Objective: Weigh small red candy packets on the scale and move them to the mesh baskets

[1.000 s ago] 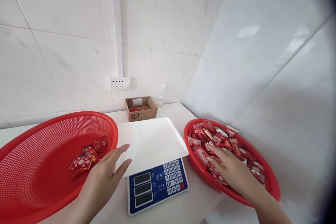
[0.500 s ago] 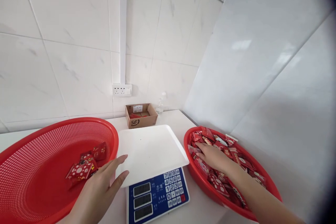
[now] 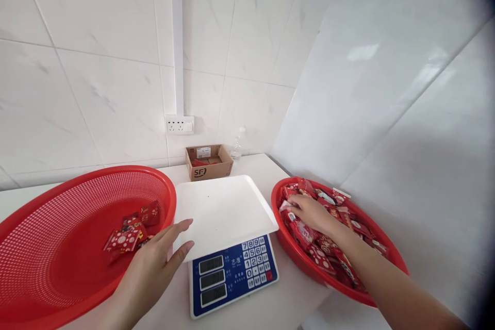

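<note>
My left hand (image 3: 164, 252) hovers at the left edge of the scale's white tray (image 3: 224, 214), thumb and fingers apart, holding nothing. Beneath the tray, the blue keypad panel (image 3: 234, 278) of the scale shows. My right hand (image 3: 310, 213) is in the right red basket (image 3: 290, 258), its fingers closed on a red and white packet (image 3: 286, 210) at the basket's left side. Many red packets fill that basket. In the left red basket (image 3: 73, 247), several red packets (image 3: 126, 238) lie at its right side.
Behind the scale stands an open cardboard box (image 3: 211, 170) with something red inside. Beside it is a clear plastic bottle (image 3: 236, 148). A wall socket (image 3: 180, 125) and tiled walls are behind the white table (image 3: 266, 167).
My right hand's fingers have closed on a packet and lifted it slightly. My left hand has stayed open beside the tray. The camera view has shifted a little.
</note>
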